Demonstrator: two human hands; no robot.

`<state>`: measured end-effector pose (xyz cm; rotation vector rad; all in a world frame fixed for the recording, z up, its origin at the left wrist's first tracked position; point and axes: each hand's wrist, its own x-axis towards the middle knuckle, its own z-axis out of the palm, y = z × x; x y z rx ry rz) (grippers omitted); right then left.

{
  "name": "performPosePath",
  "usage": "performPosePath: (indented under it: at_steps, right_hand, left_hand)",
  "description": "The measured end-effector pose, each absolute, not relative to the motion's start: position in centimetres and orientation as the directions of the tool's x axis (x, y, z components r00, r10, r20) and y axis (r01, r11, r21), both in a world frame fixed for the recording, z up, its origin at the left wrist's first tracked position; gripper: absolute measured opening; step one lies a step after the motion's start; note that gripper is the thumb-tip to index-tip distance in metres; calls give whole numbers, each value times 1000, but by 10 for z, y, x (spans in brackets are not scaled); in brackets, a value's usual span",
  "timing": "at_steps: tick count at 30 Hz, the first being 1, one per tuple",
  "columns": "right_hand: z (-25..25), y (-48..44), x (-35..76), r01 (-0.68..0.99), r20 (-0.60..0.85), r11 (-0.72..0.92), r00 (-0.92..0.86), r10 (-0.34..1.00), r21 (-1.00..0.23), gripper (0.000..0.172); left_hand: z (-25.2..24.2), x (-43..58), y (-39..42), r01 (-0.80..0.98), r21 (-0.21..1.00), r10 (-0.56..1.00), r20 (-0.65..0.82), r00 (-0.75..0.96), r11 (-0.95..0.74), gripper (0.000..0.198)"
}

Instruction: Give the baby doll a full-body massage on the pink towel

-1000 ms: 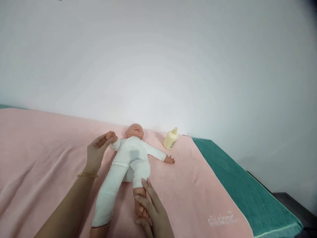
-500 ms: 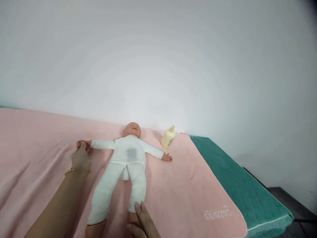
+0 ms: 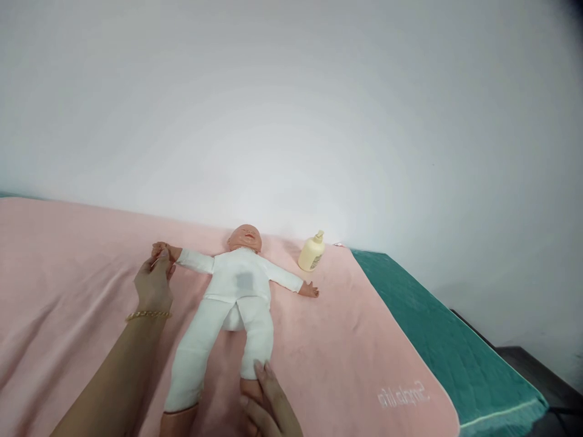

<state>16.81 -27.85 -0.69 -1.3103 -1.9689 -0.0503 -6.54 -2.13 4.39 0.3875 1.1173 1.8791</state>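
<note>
Doll (image 3: 233, 288) pinched in left grip (image 3: 153, 287), held in right grip (image 3: 277, 414); blanket lettering (image 3: 401, 394) mirrored.

Lighting's pretty decent here, cool and kinda flat. Brightest bit is the low middle of the wall (image 3: 273, 182), like a hazy glow with no hard glare, then it fades to grey toward the sides, and the top right corner goes properly dark. Can't see the lamp itself. Shadows are super soft, mostly in the folds of the pink blanket (image 3: 346, 358). Fine detail's mushy though: the doll's (image 3: 237, 291) white clothes look smoothed over, and both the bottle (image 3: 311, 252) label and the blanket lettering (image 3: 403, 394) are smudgy.
</note>
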Motion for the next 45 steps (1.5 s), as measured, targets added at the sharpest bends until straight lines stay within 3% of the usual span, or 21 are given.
performPosePath:
  at_steps: [5, 8, 11, 17, 20, 24, 27, 31, 36, 39, 42, 45]
  right_hand:
    - [25, -253, 182, 708, 656, 632, -318, 685, -317, 41]
    - [51, -241, 180, 706, 628, 610, -301, 717, -359, 43]
    - [67, -229, 174, 706, 566, 576, -297, 769, -413, 42]
    - [72, -202, 166, 640, 496, 534, -262, 828, -553, 39]
    - [70, -194, 164, 618, 494, 526, -243, 835, -585, 38]
    - [65, -191, 162, 608, 509, 530, -228, 830, -592, 37]
    - [62, -198, 162, 613, 512, 538, -241, 825, -579, 36]
    - [60, -218, 162, 656, 521, 557, -280, 806, -509, 33]
    - [39, -243, 164, 689, 586, 610, -325, 742, -391, 28]
    - [13, -255, 164, 733, 597, 577, -294, 747, -361, 33]
    - [-8, -267, 161, 764, 601, 548, -272, 751, -340, 41]
    - [-21, -279, 156, 786, 618, 524, -240, 748, -329, 35]
  left_hand:
    - [53, -58, -29, -384, 875, 866, 77, -494, -296, 27]
    - [56, -55, -35, -167, 938, 930, 251, -270, -302, 32]
    - [58, -50, -40, -51, 954, 955, 294, -40, -296, 33]
    - [62, -39, -42, 217, 820, 830, 450, 329, -530, 15]
    - [65, -38, -43, 264, 771, 797, 471, 378, -580, 13]
    - [65, -40, -44, 222, 802, 815, 470, 340, -555, 14]
    - [63, -45, -45, 159, 882, 889, 409, 207, -443, 21]
    - [60, -54, -40, 23, 957, 950, 289, -116, -288, 31]
    - [54, -65, -30, -217, 943, 873, 127, -471, -254, 32]
    - [47, -72, -24, -431, 880, 866, -49, -497, -198, 19]
    - [34, -81, -14, -520, 846, 883, -147, -446, -121, 4]
    - [19, -90, -3, -523, 849, 867, -202, -456, -78, 15]
